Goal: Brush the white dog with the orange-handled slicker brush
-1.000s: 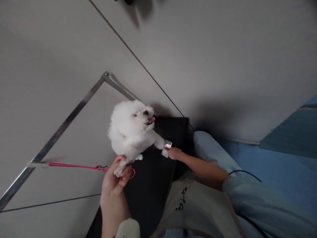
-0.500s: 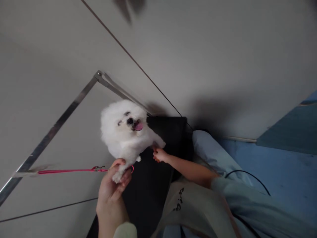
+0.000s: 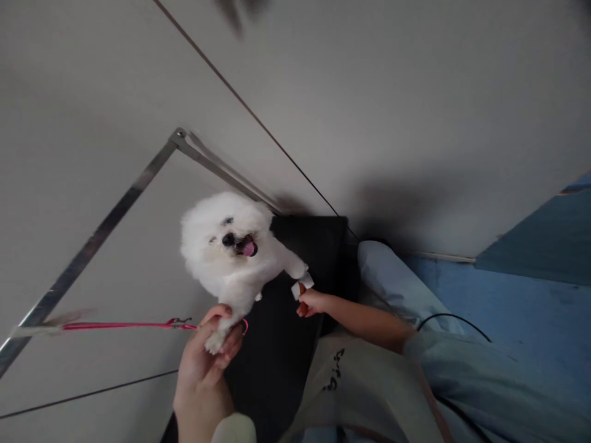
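Observation:
A fluffy white dog (image 3: 226,246) stands on a black table, its mouth open and pink tongue showing. My left hand (image 3: 207,347) is closed around one of its front legs, near the paw (image 3: 219,335). In my right hand (image 3: 314,303) is a slicker brush (image 3: 302,289) with a brown handle and a pale, flat head. The brush head sits just below the dog's other front paw (image 3: 298,269); whether they touch I cannot tell. A pink leash (image 3: 124,325) runs from the metal arm to behind my left hand.
The black grooming table (image 3: 272,344) stands against a grey wall (image 3: 415,92). A bent metal arm (image 3: 111,221) rises at the left. My apron (image 3: 360,381) is close to the table edge, and a black cord (image 3: 455,316) curves past my right arm. Blue floor (image 3: 452,286) shows at right.
The brush has come away from the dog's leg, down and to the right, and its head now shows. The dog's head has shifted slightly left, its mouth wider. My left hand keeps its hold.

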`<state>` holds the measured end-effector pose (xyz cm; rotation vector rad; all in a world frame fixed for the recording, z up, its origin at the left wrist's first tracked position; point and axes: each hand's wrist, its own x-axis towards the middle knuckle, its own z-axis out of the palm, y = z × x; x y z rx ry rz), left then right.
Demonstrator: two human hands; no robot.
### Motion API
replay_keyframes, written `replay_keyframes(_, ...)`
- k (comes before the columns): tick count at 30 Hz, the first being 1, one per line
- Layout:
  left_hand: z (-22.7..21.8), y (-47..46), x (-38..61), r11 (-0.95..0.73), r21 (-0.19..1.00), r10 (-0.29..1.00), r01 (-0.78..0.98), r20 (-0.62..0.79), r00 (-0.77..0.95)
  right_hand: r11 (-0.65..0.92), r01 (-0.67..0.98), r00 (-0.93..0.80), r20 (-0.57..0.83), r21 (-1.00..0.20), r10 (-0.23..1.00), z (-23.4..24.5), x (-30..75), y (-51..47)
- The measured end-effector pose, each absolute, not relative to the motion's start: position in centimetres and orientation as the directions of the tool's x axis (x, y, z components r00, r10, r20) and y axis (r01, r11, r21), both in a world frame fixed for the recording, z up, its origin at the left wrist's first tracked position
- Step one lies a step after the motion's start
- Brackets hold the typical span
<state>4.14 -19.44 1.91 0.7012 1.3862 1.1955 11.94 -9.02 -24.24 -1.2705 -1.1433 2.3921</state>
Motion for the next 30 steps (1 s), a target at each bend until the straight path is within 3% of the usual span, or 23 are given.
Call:
replay_keyframes(5,1.7,-19.9,4.0,0.324,0.925,0.906,-0.200,-0.365,-0.217,-0.594,0.163,-0.595,-0.559,-0.788,0.577,-23.9,12.7,-8.1)
replay_keyframes(11,1.5,-20.4,4.0,0.346,0.919,0.897,-0.191,-0.384,-0.220,-0.504,0.300,-0.596,-0.571,-0.810,0.564,-23.9,14.1,-8.0)
replay_keyframes(15,1.3,-21.2,4.0,0.344,0.930,0.904,-0.126,-0.364,-0.224,-0.366,0.339,-0.578,-0.499,-0.866,0.645,-23.6,15.0,-6.4)
replay_keyframes(19,0.0,-22.9,3.1,0.347,0.930,0.888,-0.123,-0.368,-0.277,-0.241,0.462,-0.604,-0.502,-0.853,0.619,-23.4,16.5,-5.4)
replay_keyframes(24,-2.0,-25.5,1.1,0.320,0.922,0.858,-0.217,-0.380,-0.346,0.004,0.481,-0.694,-0.378,-0.877,0.613,-21.1,15.5,-3.1)
replay_keyframes(30,-3.0,-28.4,-2.0,0.278,0.883,0.795,-0.379,-0.433,-0.425,0.207,0.584,-0.691,-0.347,-0.785,0.634,-20.4,15.7,0.2)
